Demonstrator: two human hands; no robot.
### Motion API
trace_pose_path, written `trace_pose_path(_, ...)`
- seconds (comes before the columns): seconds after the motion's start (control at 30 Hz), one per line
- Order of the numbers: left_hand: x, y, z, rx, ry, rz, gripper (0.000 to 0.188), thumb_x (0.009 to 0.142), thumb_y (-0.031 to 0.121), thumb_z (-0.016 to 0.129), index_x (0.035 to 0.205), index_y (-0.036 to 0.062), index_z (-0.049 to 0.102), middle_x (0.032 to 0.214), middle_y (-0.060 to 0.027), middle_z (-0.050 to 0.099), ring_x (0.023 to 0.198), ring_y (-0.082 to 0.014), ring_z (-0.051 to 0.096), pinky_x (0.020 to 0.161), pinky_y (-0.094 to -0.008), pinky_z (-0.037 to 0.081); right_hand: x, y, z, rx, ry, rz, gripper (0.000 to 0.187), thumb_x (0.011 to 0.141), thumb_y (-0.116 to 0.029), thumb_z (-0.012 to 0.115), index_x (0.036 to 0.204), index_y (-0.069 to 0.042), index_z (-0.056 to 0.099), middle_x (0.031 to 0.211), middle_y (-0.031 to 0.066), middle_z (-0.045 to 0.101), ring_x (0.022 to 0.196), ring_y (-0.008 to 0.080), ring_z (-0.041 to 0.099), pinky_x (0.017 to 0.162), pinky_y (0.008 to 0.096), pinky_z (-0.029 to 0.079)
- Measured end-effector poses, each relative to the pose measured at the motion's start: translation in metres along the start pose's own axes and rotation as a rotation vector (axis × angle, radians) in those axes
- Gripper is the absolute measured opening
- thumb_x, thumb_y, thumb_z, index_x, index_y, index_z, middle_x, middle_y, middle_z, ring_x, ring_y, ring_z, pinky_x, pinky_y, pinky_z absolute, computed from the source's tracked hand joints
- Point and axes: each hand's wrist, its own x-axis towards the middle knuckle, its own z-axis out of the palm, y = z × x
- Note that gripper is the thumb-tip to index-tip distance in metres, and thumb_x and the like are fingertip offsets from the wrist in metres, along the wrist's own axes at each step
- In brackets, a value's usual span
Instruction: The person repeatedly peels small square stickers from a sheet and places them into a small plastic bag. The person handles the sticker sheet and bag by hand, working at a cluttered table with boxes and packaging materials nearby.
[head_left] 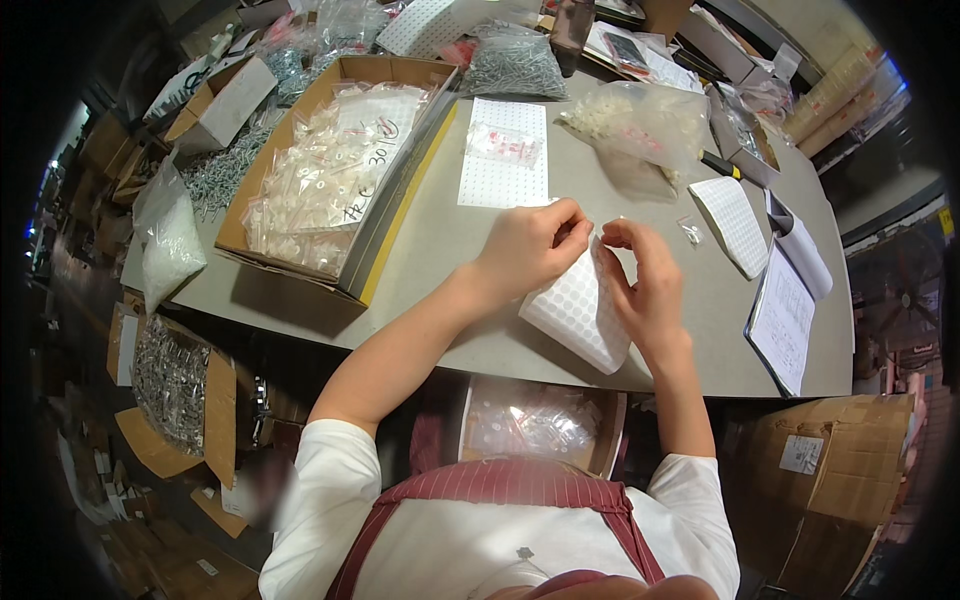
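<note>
"Two forearms reach over an open drawer-like container holding clear plastic bags, just under the table edge. What's past that?"

"A white sheet with rows of pale round dots, slanted over the near part of the grey table."

"And the hands?"

"The left hand has thumb and fingertips drawn together at the sheet's far end. The right hand curves along its right side. I can't tell from here how firmly either grips it."

"Farther off?"

"A small clear plastic packet lies right of the right hand. Across on the left stands a long, open brown cardboard box full of little clear bags. Beyond them, a bulging clear bag of silver screws"
</note>
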Motion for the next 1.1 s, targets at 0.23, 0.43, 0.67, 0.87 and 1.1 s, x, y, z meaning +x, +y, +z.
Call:
trace_pose_path(0.23, 0.0, 0.001, 0.0, -0.001, -0.021, -0.028, 0.015, 0.097, 0.017, 0.069, 0.095, 0.0024, 0.072, 0.073, -0.0149, 0.07, 0.06, -0.0255, 0.069, 0.06, -0.037, 0.054, -0.001, 0.0, 0.003, -0.061, 0.02, -0.061, 0.03, 0.088, 0.01, 0.071, 0.116, 0.001, 0.064, 0.101, 0.0153, 0.071, 0.091, 0.0285, 0.071, 0.082, 0.0383, 0.056)
trace_pose_path(0.43, 0.0, -0.001, -0.001, 0.016, -0.022, -0.116, 0.019, 0.097, 0.02, 0.069, 0.096, 0.0014, 0.072, 0.077, -0.0165, 0.072, 0.066, -0.0283, 0.072, 0.065, -0.0384, 0.056, -0.001, 0.009, 0.0, 0.104, 0.048, 0.094, 0.028, 0.09, 0.014, 0.065, 0.115, 0.001, 0.061, 0.102, 0.0114, 0.066, 0.092, 0.0201, 0.069, 0.086, 0.0338, 0.055)
trace_pose_path(0.67, 0.012, -0.012, -0.016, 0.074, -0.159, -0.346, 0.025, 0.095, 0.024, 0.068, 0.093, -0.0007, 0.074, 0.078, -0.0148, 0.073, 0.07, -0.0234, 0.07, 0.07, -0.0374, 0.055, 0.004, 0.084, 0.01, 0.026, -0.14, 0.351, 0.025, 0.098, 0.001, 0.061, 0.122, -0.001, 0.057, 0.104, 0.0127, 0.068, 0.095, 0.0214, 0.068, 0.088, 0.0352, 0.053)
trace_pose_path(0.87, 0.017, -0.017, -0.037, -0.227, -0.223, -0.476, 0.026, 0.098, 0.025, 0.068, 0.091, 0.0009, 0.073, 0.075, 0.0034, 0.064, 0.071, -0.0065, 0.055, 0.066, -0.0266, 0.046, -0.014, 0.087, -0.015, 0.649, -0.348, 0.461, 0.028, 0.089, 0.0, 0.066, 0.117, -0.003, 0.062, 0.093, 0.0002, 0.062, 0.099, 0.0137, 0.066, 0.09, 0.0279, 0.05)
trace_pose_path(1.1, 0.032, -0.013, -0.073, -0.739, -0.005, -0.47, 0.022, 0.1, 0.024, 0.066, 0.094, 0.0041, 0.074, 0.086, 0.0015, 0.07, 0.075, -0.0066, 0.062, 0.07, -0.0233, 0.049, -0.014, 0.081, -0.057, 0.723, -0.261, 0.761, 0.025, 0.093, -0.005, 0.069, 0.117, -0.001, 0.063, 0.095, 0.0024, 0.067, 0.088, 0.0144, 0.072, 0.065, 0.0268, 0.056)
